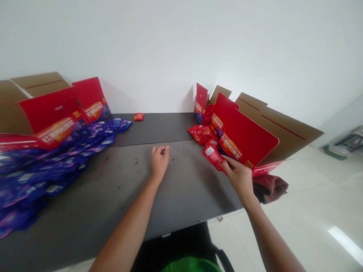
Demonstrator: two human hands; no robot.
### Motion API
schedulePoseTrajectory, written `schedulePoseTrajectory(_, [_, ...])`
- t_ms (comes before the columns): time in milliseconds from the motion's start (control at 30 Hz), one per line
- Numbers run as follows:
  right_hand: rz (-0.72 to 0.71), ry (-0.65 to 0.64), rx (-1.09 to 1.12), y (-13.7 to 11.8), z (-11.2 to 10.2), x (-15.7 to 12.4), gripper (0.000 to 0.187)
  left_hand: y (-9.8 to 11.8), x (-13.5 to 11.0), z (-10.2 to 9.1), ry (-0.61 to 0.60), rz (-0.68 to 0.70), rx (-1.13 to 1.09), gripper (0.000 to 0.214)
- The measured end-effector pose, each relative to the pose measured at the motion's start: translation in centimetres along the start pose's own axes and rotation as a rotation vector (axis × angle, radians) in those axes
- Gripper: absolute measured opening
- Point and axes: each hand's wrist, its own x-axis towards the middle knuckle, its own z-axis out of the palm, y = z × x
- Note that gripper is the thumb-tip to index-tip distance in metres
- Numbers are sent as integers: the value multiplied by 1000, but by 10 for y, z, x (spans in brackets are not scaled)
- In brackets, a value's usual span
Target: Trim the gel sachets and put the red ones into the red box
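Note:
My right hand (237, 174) pinches a red packet (214, 155) by its near corner, with a white barcode label showing on it. More red packets (202, 132) lie heaped just beyond, against a red printed carton (241, 132) with raised flaps. Over the middle of the grey table, my left hand (160, 160) is closed with curled fingers, and nothing shows in it. A large spread of blue-purple packets (65, 166) covers the left side of the table, in front of another red carton (53, 117).
One small red packet (138, 116) lies alone near the wall, on the dark back strip of the table (164, 128). Past the right edge hangs a dark reddish cloth-like thing (272, 189). Pale floor (317, 211) extends on the right.

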Motion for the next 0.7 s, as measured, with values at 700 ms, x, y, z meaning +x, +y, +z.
schedulePoseTrajectory(700, [-132,-489,619,-148,191,35,55,-20,38,-51,177,-327,-886,46])
